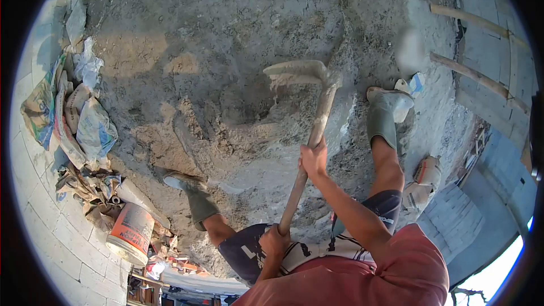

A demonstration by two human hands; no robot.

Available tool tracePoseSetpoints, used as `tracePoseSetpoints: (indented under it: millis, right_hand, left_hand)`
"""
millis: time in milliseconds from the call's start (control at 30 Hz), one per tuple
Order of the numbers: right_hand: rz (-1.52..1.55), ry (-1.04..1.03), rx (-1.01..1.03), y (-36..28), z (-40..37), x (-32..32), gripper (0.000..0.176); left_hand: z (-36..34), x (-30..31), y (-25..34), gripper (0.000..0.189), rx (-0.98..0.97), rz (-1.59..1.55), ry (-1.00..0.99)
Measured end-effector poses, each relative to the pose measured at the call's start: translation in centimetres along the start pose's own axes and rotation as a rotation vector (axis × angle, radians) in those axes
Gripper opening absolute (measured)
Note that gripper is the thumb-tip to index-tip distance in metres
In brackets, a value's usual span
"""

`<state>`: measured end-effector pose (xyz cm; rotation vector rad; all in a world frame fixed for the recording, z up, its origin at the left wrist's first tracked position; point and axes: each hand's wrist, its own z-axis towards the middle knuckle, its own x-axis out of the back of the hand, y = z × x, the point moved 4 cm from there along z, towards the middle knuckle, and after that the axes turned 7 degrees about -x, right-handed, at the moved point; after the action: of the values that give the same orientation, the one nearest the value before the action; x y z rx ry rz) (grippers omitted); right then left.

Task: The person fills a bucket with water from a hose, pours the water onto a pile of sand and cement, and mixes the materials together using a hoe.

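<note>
A long-handled hoe [297,197] slants up from my waist over the wet grey ground. My right hand [314,159] is wrapped around the middle of its wooden handle. Closer to my body, my left hand [275,242] grips the handle near its lower end. The curved hoe blade [294,71] is coated in grey mud and points left, close over the churned grey mix [238,107] in front of me. My feet, in rubber boots [383,116], stand wide apart on either side of the handle.
Crumpled sacks [95,127] and an orange-and-white bucket [131,232] lie along the block wall [56,232] at left. On the right are wooden poles [479,76], a paper bag [428,172] and grey boards [453,221]. Loose sandy lumps [190,119] rise left of the blade.
</note>
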<state>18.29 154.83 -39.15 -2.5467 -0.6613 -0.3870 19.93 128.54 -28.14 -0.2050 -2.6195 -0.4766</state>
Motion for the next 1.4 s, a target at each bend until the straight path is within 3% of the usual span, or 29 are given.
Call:
tracePoseSetpoints:
  millis: [33, 133, 200, 233, 267, 300, 367, 400, 433, 467, 500, 567, 600, 633, 700, 767, 800, 867, 933, 967, 1033, 1100, 1167, 1233, 1267, 1300, 1333, 1400]
  right_hand:
    - [0.055, -0.03, 0.073, -4.6, 3.1, -0.3, 0.029]
    - [0.272, -0.186, 0.282, -16.2, 17.1, -3.2, 0.024]
    - [0.154, -0.066, 0.201, -21.2, 23.2, -4.8, 0.017]
    - [0.157, -0.069, 0.177, -20.3, 24.8, -4.9, 0.017]
    - [0.013, -0.078, 0.102, -19.2, 26.4, -5.2, 0.014]
    - [-0.141, -0.091, 0.027, -17.6, 27.2, -5.3, 0.012]
    - [-0.1, 0.001, 0.026, -11.7, 24.3, -5.1, 0.015]
    - [-0.129, -0.072, -0.097, -8.5, 22.7, -4.9, 0.035]
    - [-0.225, -0.131, -0.142, -4.1, 22.9, -4.9, 0.041]
    - [-0.31, -0.058, -0.189, -2.4, 18.7, -4.0, 0.049]
    - [-0.507, 0.136, -0.072, 1.8, 17.3, -3.5, 0.055]
    - [-0.317, -0.002, -0.173, 10.0, 13.5, -2.8, 0.059]
    - [-0.18, -0.046, -0.215, 7.0, 6.6, -1.1, 0.054]
    - [-0.17, -0.004, -0.222, 10.0, 5.4, -0.3, 0.047]
    - [-0.209, 0.089, -0.049, 10.7, 0.9, 2.5, 0.042]
    - [-0.197, 0.157, 0.11, 7.9, 0.5, 5.4, 0.041]
    - [-0.146, 0.178, 0.165, 3.4, 1.7, 6.8, 0.038]
    - [-0.043, 0.178, 0.155, -7.9, 7.6, 8.3, 0.032]
    - [-0.044, 0.233, 0.409, -15.9, 18.5, 8.5, 0.035]
    - [-0.043, 0.186, 0.394, -20.2, 21.3, 8.2, 0.04]
    - [-0.263, 0.315, 0.341, -23.7, 27.5, 7.9, 0.049]
    - [-0.336, 0.336, 0.248, -21.1, 30.1, 7.2, 0.051]
    - [-0.221, 0.168, 0.06, -15.7, 27.6, 7.7, 0.054]
    - [-0.202, 0.199, -0.004, -9.2, 27.7, 6.6, 0.054]
    - [-0.404, 0.407, 0.141, -6.9, 24.7, 6.0, 0.045]
    - [-0.416, 0.339, -0.018, -2.4, 23.7, 5.1, 0.046]
    - [-0.397, 0.268, -0.054, 2.1, 21.6, 4.5, 0.045]
    - [-0.011, 0.13, -0.067, 11.5, 17.9, 2.4, 0.033]
  left_hand:
    - [5.0, 0.8, 2.9, 0.027, -0.063, -0.023, 0.114]
    - [21.6, 3.7, 12.0, 0.029, -0.284, 0.086, 0.214]
    - [27.0, 7.8, 18.1, 0.028, -0.303, 0.171, 0.201]
    - [27.7, 8.5, 19.6, 0.027, -0.286, 0.235, 0.17]
    - [27.2, 8.3, 19.4, 0.027, -0.279, 0.247, 0.167]
    - [25.9, 7.5, 18.7, 0.027, -0.233, 0.258, 0.024]
    - [21.6, 6.8, 16.9, 0.028, -0.127, 0.251, -0.168]
    - [19.2, 6.7, 15.3, 0.028, -0.102, 0.274, -0.212]
    - [17.2, 6.1, 13.4, 0.029, -0.082, 0.289, -0.24]
    - [14.5, 5.1, 11.4, 0.031, -0.047, 0.276, -0.289]
    - [11.4, 3.6, 9.4, 0.03, -0.042, 0.263, -0.291]
    - [5.1, 1.8, 5.3, 0.027, 0.053, 0.212, -0.229]
    - [2.2, 1.6, 3.7, 0.027, 0.103, 0.219, -0.24]
    - [-0.6, 1.8, 2.1, 0.026, 0.084, 0.166, -0.244]
    - [-3.6, 0.7, 0.4, 0.026, 0.037, 0.109, -0.277]
    - [-4.1, -1.3, 0.1, 0.024, -0.045, 0.047, -0.231]
    - [-0.7, -2.3, 2.2, 0.024, -0.123, 0.072, -0.15]
    - [9.5, -4.8, 8.5, 0.024, -0.318, 0.088, 0.06]
    - [20.3, -4.1, 17.5, 0.026, -0.419, -0.01, 0.143]
    - [24.8, -3.4, 21.2, 0.027, -0.472, 0.006, 0.137]
    - [28.6, -2.0, 25.9, 0.026, -0.387, 0.014, -0.041]
    - [28.4, -1.9, 25.3, 0.027, -0.291, 0.019, -0.165]
    - [24.5, -1.4, 22.6, 0.029, -0.334, 0.242, -0.194]
    - [21.1, -0.7, 18.7, 0.03, -0.302, 0.258, -0.275]
    - [18.4, 0.1, 17.3, 0.03, -0.161, 0.108, -0.411]
    - [15.7, -0.7, 14.6, 0.029, -0.156, 0.113, -0.378]
    - [13.0, -0.6, 12.6, 0.03, -0.198, 0.275, -0.291]
    - [8.1, -0.3, 7.2, 0.027, -0.109, 0.349, -0.305]
